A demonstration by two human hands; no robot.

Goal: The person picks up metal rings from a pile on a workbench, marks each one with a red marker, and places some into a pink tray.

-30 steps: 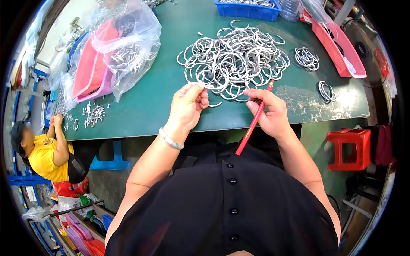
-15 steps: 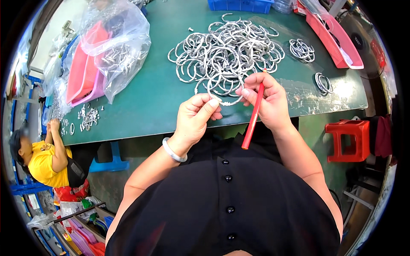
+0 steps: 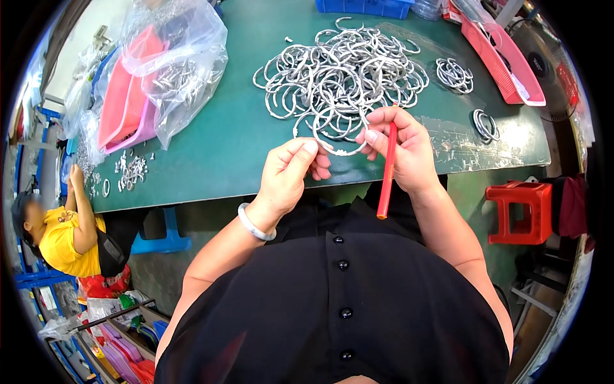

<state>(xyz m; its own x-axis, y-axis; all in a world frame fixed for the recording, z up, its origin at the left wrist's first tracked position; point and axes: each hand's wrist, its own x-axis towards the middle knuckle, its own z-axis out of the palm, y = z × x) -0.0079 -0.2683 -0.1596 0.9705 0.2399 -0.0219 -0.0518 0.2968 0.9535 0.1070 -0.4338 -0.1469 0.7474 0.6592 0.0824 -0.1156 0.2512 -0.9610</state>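
One metal ring [image 3: 338, 137], one red pencil [image 3: 386, 168]

blue bin [image 3: 364, 6] cut off at top, seated person's face blurred

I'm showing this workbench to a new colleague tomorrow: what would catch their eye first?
The big tangled heap of silver metal rings at the middle of the green tabletop. Just below it, the left hand and right hand hold one silver ring between them, the right also gripping a red pencil-like stick.
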